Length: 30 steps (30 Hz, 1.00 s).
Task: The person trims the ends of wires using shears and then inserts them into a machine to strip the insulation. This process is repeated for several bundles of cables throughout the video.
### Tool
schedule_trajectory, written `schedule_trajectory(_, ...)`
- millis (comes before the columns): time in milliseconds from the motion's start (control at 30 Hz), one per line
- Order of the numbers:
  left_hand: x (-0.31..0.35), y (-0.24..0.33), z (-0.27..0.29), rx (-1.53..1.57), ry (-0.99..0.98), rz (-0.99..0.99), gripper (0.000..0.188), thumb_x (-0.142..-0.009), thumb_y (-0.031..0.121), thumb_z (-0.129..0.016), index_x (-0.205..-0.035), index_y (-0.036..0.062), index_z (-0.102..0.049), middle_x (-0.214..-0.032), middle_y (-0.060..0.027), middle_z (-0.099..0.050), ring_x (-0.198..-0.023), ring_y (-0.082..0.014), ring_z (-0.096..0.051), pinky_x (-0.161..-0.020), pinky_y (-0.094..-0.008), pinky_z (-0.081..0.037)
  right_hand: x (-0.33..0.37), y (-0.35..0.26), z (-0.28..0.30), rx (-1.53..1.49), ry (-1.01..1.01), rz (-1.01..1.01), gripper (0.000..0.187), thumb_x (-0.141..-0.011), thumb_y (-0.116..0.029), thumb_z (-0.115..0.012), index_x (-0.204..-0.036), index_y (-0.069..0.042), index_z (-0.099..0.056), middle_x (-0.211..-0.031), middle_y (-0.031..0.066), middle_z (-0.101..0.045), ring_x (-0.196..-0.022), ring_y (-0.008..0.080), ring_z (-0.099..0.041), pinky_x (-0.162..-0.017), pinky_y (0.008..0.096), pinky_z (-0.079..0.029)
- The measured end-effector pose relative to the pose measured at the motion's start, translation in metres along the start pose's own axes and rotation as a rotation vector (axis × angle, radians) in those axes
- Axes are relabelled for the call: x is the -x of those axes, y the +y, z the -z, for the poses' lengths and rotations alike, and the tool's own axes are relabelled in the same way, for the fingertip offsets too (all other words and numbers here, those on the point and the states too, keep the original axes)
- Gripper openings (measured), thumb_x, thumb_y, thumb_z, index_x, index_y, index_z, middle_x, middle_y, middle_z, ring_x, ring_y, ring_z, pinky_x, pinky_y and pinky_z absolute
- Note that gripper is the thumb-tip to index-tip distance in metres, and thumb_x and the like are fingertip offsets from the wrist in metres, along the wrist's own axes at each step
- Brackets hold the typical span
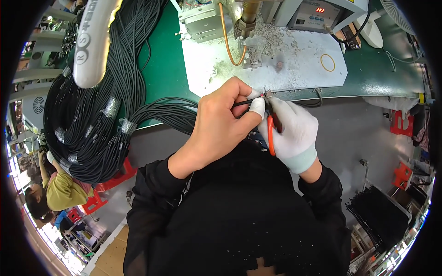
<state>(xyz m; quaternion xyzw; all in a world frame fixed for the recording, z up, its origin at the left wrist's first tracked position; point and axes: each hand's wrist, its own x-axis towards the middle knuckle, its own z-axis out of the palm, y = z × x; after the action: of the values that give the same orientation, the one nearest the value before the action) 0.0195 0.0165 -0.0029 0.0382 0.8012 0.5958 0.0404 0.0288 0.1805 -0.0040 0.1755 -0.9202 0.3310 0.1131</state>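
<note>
My left hand [221, 122], bare except for white covers on the thumb and a fingertip, pinches the end of a black cable [242, 103]. A reddish bit of wire shows at the cable's tip, too small to make out well. In a white glove, my right hand [294, 126] is closed around small orange-handled pliers or cutters [270, 133]. The tool's jaws are at the cable end, partly hidden by fingers. Both hands meet just in front of the bench edge.
Bundled black cables [99, 133] cover the bench's left side. A white board [294, 73] with scattered scraps lies under a machine head [247, 25]. Behind it stands a control box [317, 16] with a red display. A white lamp bar [94, 46] hangs upper left; another person [60, 191] sits at left.
</note>
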Motion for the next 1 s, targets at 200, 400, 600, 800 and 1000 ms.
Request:
schedule_trajectory(200,-0.008,-0.009,0.004,0.243,-0.119,0.175,0.015,-0.081,0.000,-0.067,-0.087,-0.0008,-0.054,-0.069,0.0032,-0.056,-0.062,-0.0010,-0.046,-0.056,-0.0178,-0.038,0.005,0.007,-0.005,-0.616,-0.314,-0.417,0.020,-0.082,-0.017,-0.068,-0.092,-0.001,-0.063,-0.062,0.0103,-0.057,-0.051,0.0201,-0.055,-0.053,0.0299,-0.045)
schedule_trajectory(400,-0.033,-0.035,0.023,0.197,-0.005,0.183,0.009,-0.085,0.000,-0.064,-0.089,0.0006,-0.056,-0.076,0.0019,-0.062,-0.065,-0.0003,-0.050,-0.057,-0.0170,-0.038,-0.017,0.041,-0.004,-0.662,-0.269,-0.564,0.022,-0.091,-0.022,-0.056,-0.090,0.000,-0.063,-0.058,0.0010,-0.055,-0.045,0.0047,-0.050,-0.043,0.0211,-0.040)
schedule_trajectory(600,-0.094,-0.050,0.049,0.371,-0.200,0.317,0.008,-0.086,0.000,-0.064,-0.092,0.0009,-0.061,-0.081,-0.0018,-0.066,-0.070,-0.0028,-0.056,-0.060,-0.0192,-0.044,-0.081,0.078,-0.024,-0.547,-0.210,0.041,0.028,-0.091,-0.025,-0.056,-0.080,0.001,-0.059,-0.055,0.0053,-0.056,-0.043,0.0102,-0.055,-0.041,0.0236,-0.043)
schedule_trajectory(800,-0.101,-0.043,0.050,0.219,-0.267,0.325,0.010,-0.084,0.000,-0.064,-0.094,0.0002,-0.064,-0.082,-0.0017,-0.065,-0.071,-0.0055,-0.058,-0.060,-0.0209,-0.046,-0.112,0.074,-0.031,-0.872,-0.485,-0.333,0.027,-0.088,-0.023,-0.059,-0.077,0.002,-0.057,-0.055,0.0072,-0.056,-0.042,0.0134,-0.056,-0.041,0.0256,-0.045)
schedule_trajectory(1000,-0.097,-0.035,0.044,0.022,-0.083,0.311,0.013,-0.082,0.004,-0.067,-0.095,-0.0005,-0.066,-0.083,-0.0017,-0.065,-0.073,-0.0078,-0.058,-0.062,-0.0239,-0.048,-0.117,0.077,-0.033,-0.988,-0.567,-0.448,0.026,-0.086,-0.022,-0.059,-0.077,0.002,-0.057,-0.055,0.0070,-0.056,-0.041,0.0135,-0.056,-0.040,0.0256,-0.045)
